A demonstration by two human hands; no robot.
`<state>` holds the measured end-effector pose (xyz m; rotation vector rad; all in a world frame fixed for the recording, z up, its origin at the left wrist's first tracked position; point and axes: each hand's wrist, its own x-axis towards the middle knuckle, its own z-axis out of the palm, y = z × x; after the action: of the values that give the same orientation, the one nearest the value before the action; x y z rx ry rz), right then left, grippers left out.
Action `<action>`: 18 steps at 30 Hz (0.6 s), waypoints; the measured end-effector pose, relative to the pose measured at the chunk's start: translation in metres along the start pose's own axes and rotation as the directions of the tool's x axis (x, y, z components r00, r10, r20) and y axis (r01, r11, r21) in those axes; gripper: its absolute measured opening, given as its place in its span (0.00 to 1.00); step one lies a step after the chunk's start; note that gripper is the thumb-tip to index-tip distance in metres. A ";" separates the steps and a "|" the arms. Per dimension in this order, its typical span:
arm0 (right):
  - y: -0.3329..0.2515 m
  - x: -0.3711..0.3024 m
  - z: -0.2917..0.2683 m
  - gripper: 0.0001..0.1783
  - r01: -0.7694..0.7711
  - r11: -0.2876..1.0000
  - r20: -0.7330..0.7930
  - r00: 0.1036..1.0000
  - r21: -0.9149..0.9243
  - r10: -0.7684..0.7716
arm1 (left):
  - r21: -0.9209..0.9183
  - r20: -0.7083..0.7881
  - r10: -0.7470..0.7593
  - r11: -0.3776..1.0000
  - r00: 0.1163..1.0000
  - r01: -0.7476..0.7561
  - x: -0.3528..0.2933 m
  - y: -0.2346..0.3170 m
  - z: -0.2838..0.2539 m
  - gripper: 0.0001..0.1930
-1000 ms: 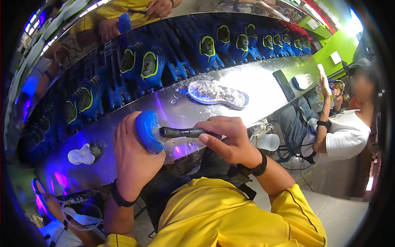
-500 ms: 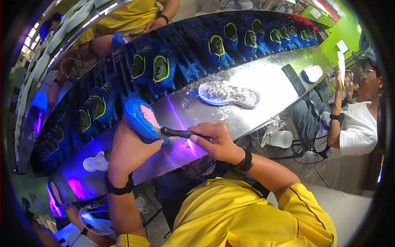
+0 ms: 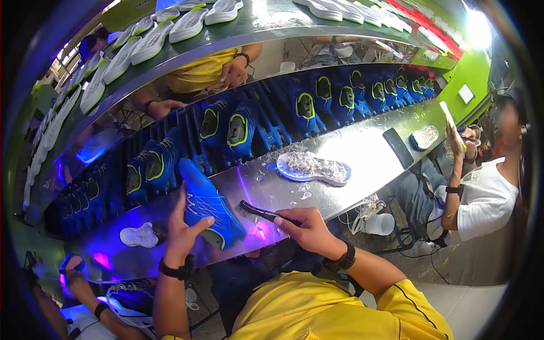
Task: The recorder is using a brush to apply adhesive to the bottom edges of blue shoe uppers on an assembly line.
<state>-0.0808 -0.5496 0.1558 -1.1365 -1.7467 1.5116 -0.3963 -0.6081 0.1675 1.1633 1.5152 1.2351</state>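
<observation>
A blue shoe upper (image 3: 208, 199) with pale lacing rests in my left hand (image 3: 182, 231), whose thumb presses on it near the heel end. Its laced top now faces up, so the underside is hidden. Close to its right side, a slim black brush (image 3: 258, 211) points toward the shoe without touching it. My right hand (image 3: 309, 229) is closed round its handle; the brush's tip is too small to make out clearly. Both hands are over the near edge of the metal bench (image 3: 272, 195).
Beyond the bench runs a rack of blue shoes (image 3: 241, 127). A sole (image 3: 313, 169) covered in whitish scraps lies on the bench, with a white crumpled piece (image 3: 139, 234) at left. Pale soles (image 3: 153, 42) line the upper shelf. Co-workers sit at right (image 3: 481, 192) and lower left.
My left hand has turned the shoe over, from its pinkish underside to its laced top. The brush has come away from the shoe. The view has tilted up, bringing the shelf of soles in.
</observation>
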 end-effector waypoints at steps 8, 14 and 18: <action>-0.029 -0.003 -0.007 0.14 0.160 0.969 0.009 0.987 -0.189 -0.161 | -0.443 0.119 -0.198 0.866 0.973 0.231 -0.055 0.025 0.041 0.51; -0.029 -0.024 -0.007 0.13 0.207 0.972 -0.021 0.977 -0.112 -0.210 | -0.438 0.154 -0.198 0.864 0.968 0.246 -0.059 0.036 0.040 0.51; -0.037 -0.015 -0.008 0.12 0.256 0.939 -0.064 0.959 -0.228 -0.277 | -0.425 0.195 -0.185 0.869 0.963 0.252 -0.066 0.040 0.041 0.51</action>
<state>-0.0756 -0.5590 0.1949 -1.0063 -1.9467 1.1085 -0.3360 -0.6606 0.2036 0.7363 1.1336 1.2264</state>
